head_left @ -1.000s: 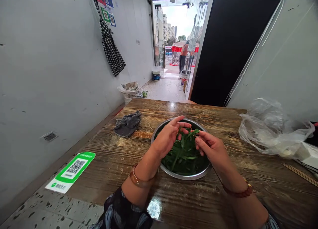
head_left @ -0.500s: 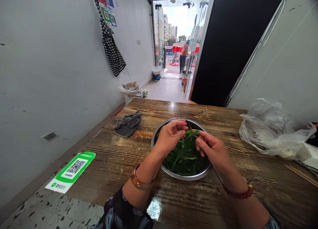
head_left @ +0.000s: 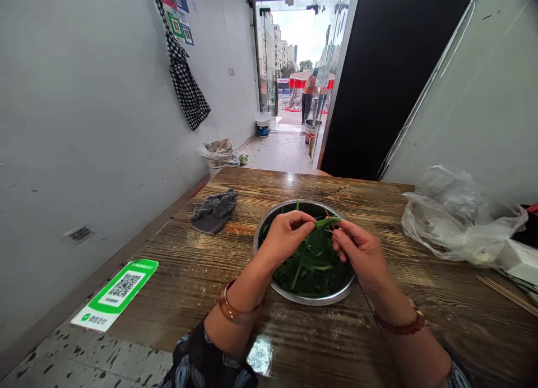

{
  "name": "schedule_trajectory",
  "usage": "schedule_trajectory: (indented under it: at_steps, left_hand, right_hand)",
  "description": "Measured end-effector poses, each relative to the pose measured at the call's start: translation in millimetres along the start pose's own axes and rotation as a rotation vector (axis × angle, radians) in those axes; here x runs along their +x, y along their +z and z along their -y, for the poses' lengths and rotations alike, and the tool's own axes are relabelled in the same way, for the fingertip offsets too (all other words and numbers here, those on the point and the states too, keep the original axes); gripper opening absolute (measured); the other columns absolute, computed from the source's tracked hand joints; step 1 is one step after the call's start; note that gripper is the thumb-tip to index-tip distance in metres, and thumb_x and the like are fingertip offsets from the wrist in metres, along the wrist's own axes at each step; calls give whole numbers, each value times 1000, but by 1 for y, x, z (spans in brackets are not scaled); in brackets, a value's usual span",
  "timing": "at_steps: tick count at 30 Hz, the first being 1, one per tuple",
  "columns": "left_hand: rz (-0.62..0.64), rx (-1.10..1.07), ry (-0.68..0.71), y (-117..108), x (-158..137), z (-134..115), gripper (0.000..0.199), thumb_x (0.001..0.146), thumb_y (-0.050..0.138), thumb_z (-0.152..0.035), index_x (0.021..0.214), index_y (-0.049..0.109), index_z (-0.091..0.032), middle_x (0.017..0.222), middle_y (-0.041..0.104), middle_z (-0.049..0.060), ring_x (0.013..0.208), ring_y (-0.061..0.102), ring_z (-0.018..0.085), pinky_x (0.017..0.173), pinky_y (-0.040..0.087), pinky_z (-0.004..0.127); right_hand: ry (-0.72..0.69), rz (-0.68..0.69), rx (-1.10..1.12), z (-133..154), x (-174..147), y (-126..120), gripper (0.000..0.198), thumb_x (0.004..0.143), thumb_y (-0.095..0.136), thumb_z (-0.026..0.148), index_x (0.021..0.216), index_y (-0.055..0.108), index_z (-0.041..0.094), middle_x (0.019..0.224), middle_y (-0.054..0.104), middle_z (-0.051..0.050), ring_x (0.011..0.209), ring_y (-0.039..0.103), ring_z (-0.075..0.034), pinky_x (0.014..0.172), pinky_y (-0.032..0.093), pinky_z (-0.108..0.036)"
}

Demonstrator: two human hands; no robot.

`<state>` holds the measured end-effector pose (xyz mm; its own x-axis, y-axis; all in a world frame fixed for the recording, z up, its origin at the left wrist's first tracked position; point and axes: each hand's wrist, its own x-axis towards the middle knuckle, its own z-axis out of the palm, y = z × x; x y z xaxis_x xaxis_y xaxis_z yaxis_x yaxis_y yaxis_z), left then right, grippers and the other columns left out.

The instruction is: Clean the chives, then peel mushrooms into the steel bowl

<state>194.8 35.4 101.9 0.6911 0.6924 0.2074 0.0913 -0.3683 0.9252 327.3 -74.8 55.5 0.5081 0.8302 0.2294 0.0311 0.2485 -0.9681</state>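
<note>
A metal bowl [head_left: 321, 301] full of long, flat green leaves [head_left: 309, 271] like chives stands on the wooden table in front of me. Over its far half, my left hand [head_left: 286, 238] pinches one end of a small bundle of chives [head_left: 326, 222] between thumb and fingers. Close by on the right, my right hand [head_left: 360, 250] is closed around a thin skewer [head_left: 327, 213], whose tip shows by the bundle. The bundle spans the gap between both hands and touches the right fingertips. Whether the skewer pierces the leaves is hard to see.
A dark grey cloth [head_left: 213, 211] lies left of the bowl. Nearer the left edge is a green QR-code card [head_left: 116, 292]. On the right are a crumpled plastic bag [head_left: 454, 225] and several loose skewers [head_left: 506, 294]. A person [head_left: 309, 93] stands outside the door.
The chives between my hands now lie flatter and closer together, stretched toward the right fingers. My left fingers have come down a little and closed in. The view has shifted slightly.
</note>
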Motion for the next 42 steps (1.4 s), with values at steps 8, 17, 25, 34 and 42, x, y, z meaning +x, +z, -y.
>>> schedule_trajectory:
  at_steps: [8,17,25,34,42]
  left_hand:
    - [-181,-147,4,1,1,3,13,76,60,-26,79,65,-15,64,55,-2,58,46,9,57,35,22]
    - [-71,-217,3,0,-1,-2,12,73,64,-24,82,64,-15,68,55,-2,63,48,9,60,38,21]
    - [-41,-112,57,3,1,3,13,71,62,-15,83,64,-15,80,64,2,74,57,13,69,44,25]
    - [-149,-181,-12,1,1,2,12,75,61,-25,81,66,-16,63,60,-2,53,48,9,51,37,21]
    - [-81,-228,-37,2,0,-3,12,74,62,-25,80,63,-14,61,59,-3,47,44,6,44,35,19]
  right_hand:
    - [2,73,-46,-1,1,0,30,86,59,36,110,66,21,61,52,6,44,43,-4,44,33,-19]
    - [-8,125,-129,-3,0,-1,34,87,58,35,116,64,19,61,53,6,44,45,-6,44,35,-20]
    - [-18,120,-136,-3,1,-1,34,88,57,35,118,63,20,61,52,6,44,45,-5,44,35,-20]
    - [20,153,-150,1,-2,0,36,85,58,35,115,64,16,61,53,5,44,45,-6,44,37,-21]
    - [6,199,-202,5,-1,2,40,87,54,35,122,61,17,61,54,4,45,45,-7,45,38,-21]
